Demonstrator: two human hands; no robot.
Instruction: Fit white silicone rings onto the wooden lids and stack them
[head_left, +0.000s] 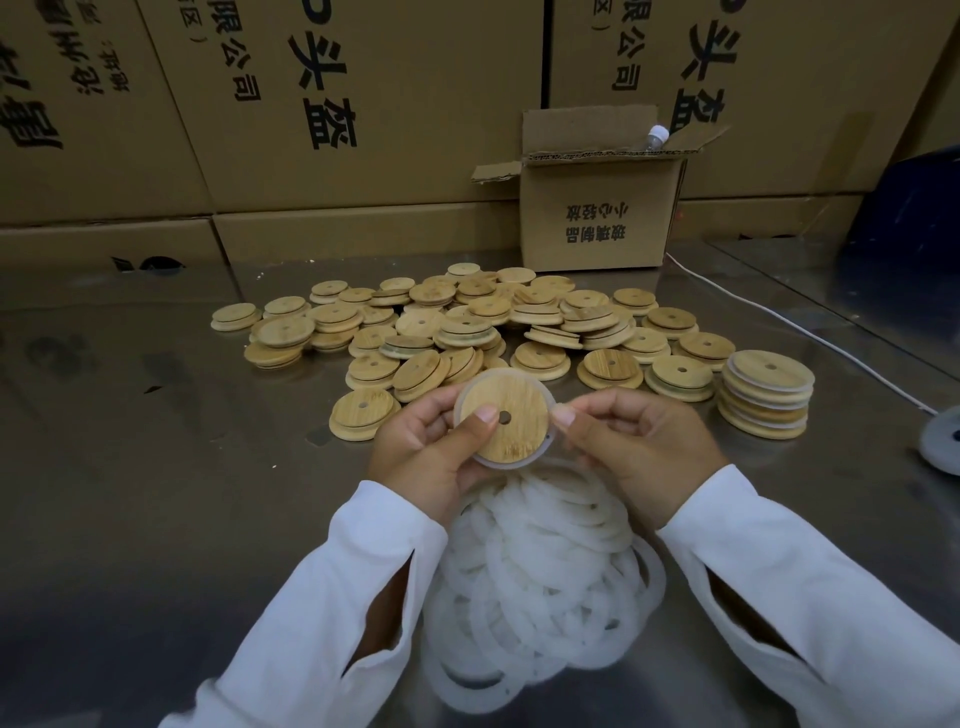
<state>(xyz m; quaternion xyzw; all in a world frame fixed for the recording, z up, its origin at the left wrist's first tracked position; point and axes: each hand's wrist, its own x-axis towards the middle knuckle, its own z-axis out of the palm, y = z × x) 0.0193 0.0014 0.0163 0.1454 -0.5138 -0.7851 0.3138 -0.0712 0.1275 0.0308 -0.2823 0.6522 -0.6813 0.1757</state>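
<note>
Two hands close together above steel tabletop (182, 467), both clamped on one wooden lid (519, 431) with centre hole. Left hand (431, 441) grips lid from left, thumb pressed on its face beside hole. Right hand (639, 447) pinches white silicone ring (498, 464) at lid's right edge; ring sits around lid rim. Heap of loose silicone rings (540, 571) lies on tabletop just below hands, between white sleeves (332, 597). Beyond hands, loose wooden lids (467, 322) spread in wide pile. Stack of ringed lids (766, 395) stands at pile's right end. Small open cardboard box (597, 218) behind pile, large cartons (363, 104) at back.

The small open carton (597, 218) reads 玻璃制品 小心轻放 upside down; big cartons (363, 104) behind show 限公司.
</note>
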